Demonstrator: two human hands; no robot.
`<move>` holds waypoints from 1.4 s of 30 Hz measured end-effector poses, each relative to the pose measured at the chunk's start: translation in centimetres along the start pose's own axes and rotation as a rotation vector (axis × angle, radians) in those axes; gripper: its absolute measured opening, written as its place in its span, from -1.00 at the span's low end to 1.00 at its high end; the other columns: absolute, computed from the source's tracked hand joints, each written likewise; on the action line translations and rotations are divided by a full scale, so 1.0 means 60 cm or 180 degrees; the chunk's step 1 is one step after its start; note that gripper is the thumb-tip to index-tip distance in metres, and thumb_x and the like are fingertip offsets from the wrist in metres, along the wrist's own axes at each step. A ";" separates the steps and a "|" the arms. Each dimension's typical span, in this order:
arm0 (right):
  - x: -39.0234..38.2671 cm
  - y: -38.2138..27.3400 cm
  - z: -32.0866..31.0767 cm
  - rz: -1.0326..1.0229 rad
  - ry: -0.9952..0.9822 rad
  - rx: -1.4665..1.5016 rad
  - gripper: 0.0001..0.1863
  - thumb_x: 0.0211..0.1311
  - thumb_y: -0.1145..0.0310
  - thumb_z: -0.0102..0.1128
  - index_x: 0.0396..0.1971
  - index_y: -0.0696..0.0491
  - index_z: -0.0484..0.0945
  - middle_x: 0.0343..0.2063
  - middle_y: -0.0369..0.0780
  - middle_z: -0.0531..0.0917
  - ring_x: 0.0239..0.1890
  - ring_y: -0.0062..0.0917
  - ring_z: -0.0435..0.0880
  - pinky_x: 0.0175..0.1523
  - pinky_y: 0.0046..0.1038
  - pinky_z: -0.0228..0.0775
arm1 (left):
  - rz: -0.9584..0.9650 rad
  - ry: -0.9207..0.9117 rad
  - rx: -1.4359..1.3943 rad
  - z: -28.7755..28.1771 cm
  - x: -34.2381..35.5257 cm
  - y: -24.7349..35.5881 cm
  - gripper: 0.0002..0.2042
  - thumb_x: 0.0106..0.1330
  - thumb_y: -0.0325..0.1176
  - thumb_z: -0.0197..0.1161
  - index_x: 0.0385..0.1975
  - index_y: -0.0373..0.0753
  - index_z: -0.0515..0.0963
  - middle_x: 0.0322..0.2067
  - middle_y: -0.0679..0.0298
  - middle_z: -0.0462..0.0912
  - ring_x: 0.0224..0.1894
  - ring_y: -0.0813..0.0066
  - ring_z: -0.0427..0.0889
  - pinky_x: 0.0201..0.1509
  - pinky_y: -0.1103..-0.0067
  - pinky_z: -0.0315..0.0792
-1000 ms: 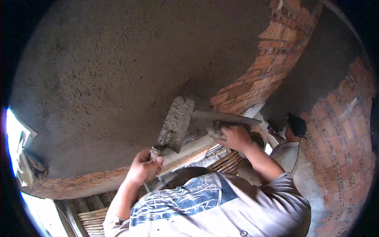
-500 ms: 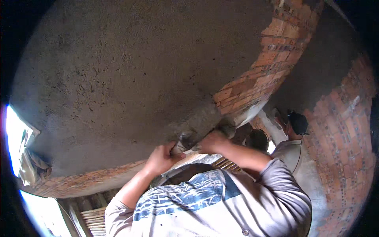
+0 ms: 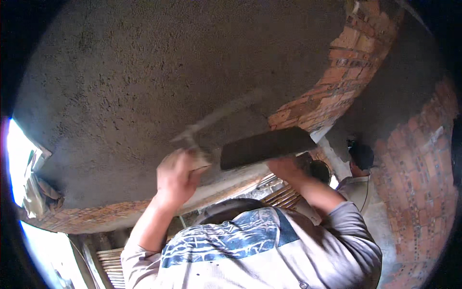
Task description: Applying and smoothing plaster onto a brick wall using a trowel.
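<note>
My left hand (image 3: 178, 171) is closed around the handle of a plastering trowel (image 3: 221, 114). Its long thin blade, smeared by motion, lies close against the wet grey-brown plaster (image 3: 144, 67); whether it touches cannot be made out. Beside it, my right hand (image 3: 285, 169) holds a dark, flat, rectangular plasterer's board (image 3: 267, 147) from behind and below. The board is tilted with a broad face showing, and it hides most of the right hand's fingers. Right of the plaster, bare orange brick (image 3: 337, 72) shows along a curved edge.
Another person (image 3: 361, 161) stands at the right near a partly plastered brick wall (image 3: 409, 192). A dark round container (image 3: 319, 171) shows beyond my right forearm. Crumpled sheeting (image 3: 38, 192) hangs by a bright opening at the left. Wooden poles (image 3: 113, 265) lie below.
The hands were close together at the plaster's lower edge and have parted. My left hand has moved left and up with the trowel; the board now shows its broad dark face.
</note>
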State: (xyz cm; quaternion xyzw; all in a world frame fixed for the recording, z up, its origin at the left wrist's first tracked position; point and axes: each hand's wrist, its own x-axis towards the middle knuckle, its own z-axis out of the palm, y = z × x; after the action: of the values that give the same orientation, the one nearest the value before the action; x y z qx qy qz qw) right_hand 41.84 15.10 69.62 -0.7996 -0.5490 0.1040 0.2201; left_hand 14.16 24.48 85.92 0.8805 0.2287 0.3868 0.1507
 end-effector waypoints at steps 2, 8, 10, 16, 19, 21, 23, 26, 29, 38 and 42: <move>0.022 0.004 0.017 -0.0601 0.0751 -0.0282 -0.48 0.13 0.12 -0.09 0.12 -0.07 0.30 0.13 -0.20 0.34 0.16 -0.26 0.28 0.28 -0.23 0.00 | 0.1116 -0.1205 0.2265 0.010 0.035 0.010 -0.75 -0.03 -0.42 0.18 -0.30 -0.15 0.40 -0.49 0.30 0.49 -0.50 0.36 0.47 -0.34 0.47 0.34; 0.031 -0.014 0.037 -0.0780 0.1416 0.0507 -0.50 0.12 0.14 -0.08 0.09 -0.07 0.34 0.09 -0.21 0.39 0.15 -0.27 0.30 0.27 -0.27 0.02 | 0.1008 -0.0827 0.2289 0.021 0.044 0.007 -0.81 -0.01 -0.36 0.10 -0.34 -0.10 0.40 -0.41 0.32 0.52 -0.38 0.35 0.53 -0.25 0.47 0.33; 0.028 -0.012 0.038 -0.0813 0.1413 0.0291 -0.51 0.12 0.15 -0.08 0.09 -0.07 0.35 0.09 -0.21 0.39 0.15 -0.27 0.31 0.27 -0.26 0.03 | 0.1281 -0.1092 0.2378 0.023 0.048 0.000 -0.82 0.00 -0.37 0.09 -0.35 -0.10 0.40 -0.41 0.32 0.52 -0.38 0.36 0.53 -0.28 0.49 0.33; 0.022 0.015 0.057 -0.0540 0.1000 -0.0035 -0.54 0.12 0.18 -0.09 0.06 -0.06 0.38 0.07 -0.20 0.40 0.11 -0.28 0.34 0.25 -0.25 0.06 | 0.1604 -0.1571 0.2653 0.022 0.066 0.014 -0.84 0.02 -0.37 0.07 -0.36 -0.09 0.40 -0.43 0.31 0.53 -0.41 0.37 0.53 -0.32 0.52 0.31; 0.024 -0.022 0.015 -0.0592 0.0876 -0.0020 -0.54 0.11 0.19 -0.09 0.05 -0.06 0.39 0.05 -0.19 0.42 0.09 -0.28 0.36 0.24 -0.25 0.07 | 0.1427 -0.1309 0.2551 0.012 0.066 0.021 -0.84 0.02 -0.37 0.07 -0.35 -0.09 0.40 -0.44 0.30 0.53 -0.43 0.36 0.53 -0.33 0.51 0.32; 0.005 -0.070 -0.043 -0.0629 0.0908 0.0102 -0.55 0.10 0.18 -0.08 0.03 -0.06 0.40 0.03 -0.19 0.44 0.07 -0.29 0.37 0.22 -0.25 0.08 | 0.1243 -0.0781 0.2063 0.014 0.066 0.019 -0.83 0.02 -0.37 0.08 -0.35 -0.09 0.40 -0.47 0.29 0.53 -0.47 0.34 0.53 -0.36 0.51 0.32; -0.006 -0.084 -0.049 -0.0625 0.0940 0.0175 -0.55 0.09 0.17 -0.08 0.02 -0.06 0.41 0.01 -0.19 0.45 0.05 -0.29 0.38 0.22 -0.25 0.09 | 0.1176 -0.0535 0.1815 0.013 0.063 0.015 -0.83 0.03 -0.36 0.08 -0.35 -0.09 0.40 -0.48 0.29 0.53 -0.48 0.33 0.53 -0.38 0.51 0.32; -0.014 -0.075 -0.012 -0.0985 0.1514 -0.0540 -0.59 0.09 0.18 -0.05 -0.05 -0.04 0.45 -0.10 -0.18 0.52 -0.07 -0.29 0.46 0.08 -0.22 0.23 | 0.1095 -0.1290 0.1904 0.010 0.047 -0.021 -0.83 0.05 -0.33 0.10 -0.34 -0.11 0.40 -0.48 0.25 0.54 -0.53 0.24 0.53 -0.44 0.47 0.33; -0.015 -0.068 -0.012 -0.1051 0.1491 -0.0340 -0.64 0.09 0.19 -0.02 -0.11 -0.02 0.46 -0.21 -0.19 0.53 -0.19 -0.33 0.47 -0.04 -0.24 0.28 | -0.0585 -0.1571 0.1626 0.002 0.019 -0.025 -0.78 0.08 -0.31 0.14 -0.28 -0.17 0.41 -0.47 0.18 0.55 -0.54 0.10 0.52 -0.52 0.40 0.34; -0.020 -0.070 -0.116 -0.0712 -0.0288 0.3101 -0.84 0.11 0.31 0.08 -0.43 0.10 0.47 -0.72 -0.29 0.47 -0.77 -0.59 0.34 -0.62 -0.55 0.23 | -0.2705 -0.1885 -0.1773 0.023 -0.097 -0.037 -0.70 0.09 -0.42 0.16 -0.15 -0.30 0.44 -0.47 0.26 0.53 -0.53 0.48 0.46 -0.46 0.59 0.33; 0.009 -0.058 -0.102 -0.0365 -0.1667 0.3716 -0.76 0.11 0.14 0.16 -0.41 0.02 0.51 -0.75 -0.40 0.45 -0.76 -0.74 0.29 -0.63 -0.64 0.09 | -0.3174 -0.2026 -0.2326 0.047 -0.078 0.005 -0.78 0.11 -0.41 0.19 -0.27 -0.36 0.45 -0.51 0.26 0.51 -0.51 0.56 0.42 -0.43 0.69 0.30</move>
State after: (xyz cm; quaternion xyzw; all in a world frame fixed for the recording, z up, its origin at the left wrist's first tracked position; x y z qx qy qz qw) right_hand 41.66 15.20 76.65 -0.4656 -0.4795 0.5656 0.4831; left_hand 13.58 21.54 81.34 0.6338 0.4057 0.0466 0.6569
